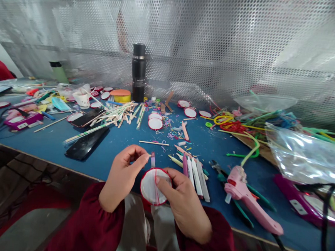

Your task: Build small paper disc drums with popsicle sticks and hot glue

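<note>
My right hand [188,206] grips a round white disc [148,187] with a red rim, thumb on its face and fingers behind it. A thin red line runs down the face beside the thumb. Just left of the disc, my left hand [123,176] is closed, thumb and index fingertip pinched together. Whatever tiny thing is between those fingertips is too small to name. A purple-tipped pen [153,159] lies on the table behind the disc. Several markers [196,176] lie side by side to the right of my right hand.
Pliers [223,170] and a pink glue gun [245,193] lie at the right, near a purple device [300,203] with a cable. A black phone [86,144] and wooden sticks [125,112] are at left. A black bottle [138,75] stands before the perforated metal screen [208,43].
</note>
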`<action>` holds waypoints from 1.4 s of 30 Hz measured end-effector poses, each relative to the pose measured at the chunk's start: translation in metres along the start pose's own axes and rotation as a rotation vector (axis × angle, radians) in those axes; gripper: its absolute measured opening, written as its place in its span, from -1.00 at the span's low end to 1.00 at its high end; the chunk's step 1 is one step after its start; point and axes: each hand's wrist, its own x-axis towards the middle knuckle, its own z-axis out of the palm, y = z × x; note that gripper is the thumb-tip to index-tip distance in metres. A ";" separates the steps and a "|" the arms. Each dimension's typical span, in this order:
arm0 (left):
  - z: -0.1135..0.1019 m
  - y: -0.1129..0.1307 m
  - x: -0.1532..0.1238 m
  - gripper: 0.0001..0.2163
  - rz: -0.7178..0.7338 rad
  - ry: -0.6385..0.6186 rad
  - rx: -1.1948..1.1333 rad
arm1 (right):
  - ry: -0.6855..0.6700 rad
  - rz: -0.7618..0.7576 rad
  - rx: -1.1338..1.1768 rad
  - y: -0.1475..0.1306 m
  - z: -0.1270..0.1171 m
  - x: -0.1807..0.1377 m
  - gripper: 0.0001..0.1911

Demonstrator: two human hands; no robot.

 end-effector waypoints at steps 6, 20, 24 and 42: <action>-0.006 0.005 0.002 -0.83 0.022 -0.038 0.066 | -0.012 -0.008 -0.039 -0.002 0.000 -0.002 -0.72; -0.005 0.006 0.000 -0.77 -0.001 -0.015 -0.021 | -0.005 0.004 0.003 -0.001 0.001 -0.001 -0.70; -0.005 0.005 -0.001 -0.76 0.005 -0.007 -0.033 | 0.000 0.016 0.022 -0.002 0.002 -0.001 -0.71; -0.001 0.009 0.002 -0.80 0.020 -0.025 0.093 | 0.002 -0.005 -0.042 -0.005 0.001 -0.003 -0.72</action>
